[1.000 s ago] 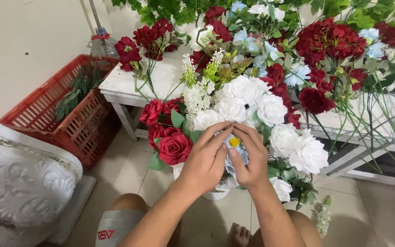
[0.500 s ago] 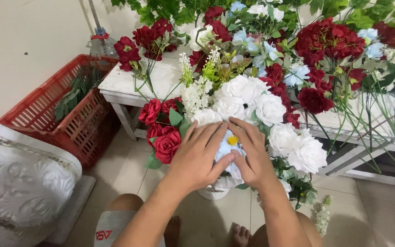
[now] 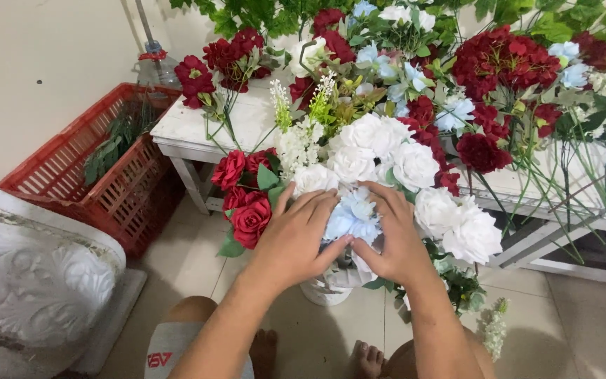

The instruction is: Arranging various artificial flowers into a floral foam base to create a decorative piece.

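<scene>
Left hand [image 3: 294, 238] and right hand [image 3: 394, 242], palms down, cup pale blue flower [image 3: 351, 219]; each grip grasps its ruffled petals.

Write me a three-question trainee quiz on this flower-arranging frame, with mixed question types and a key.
1. True or false: the left hand and the right hand both touch the pale blue flower.
2. Which colour are the roses just beside the left hand? A) yellow B) red C) purple
3. Fill in: the red plastic crate stands on the floor beside the white ____.

Key: 1 true; 2 B; 3 table. The hands cup the blue flower from either side, in front of the white roses, above a white vase.
</scene>
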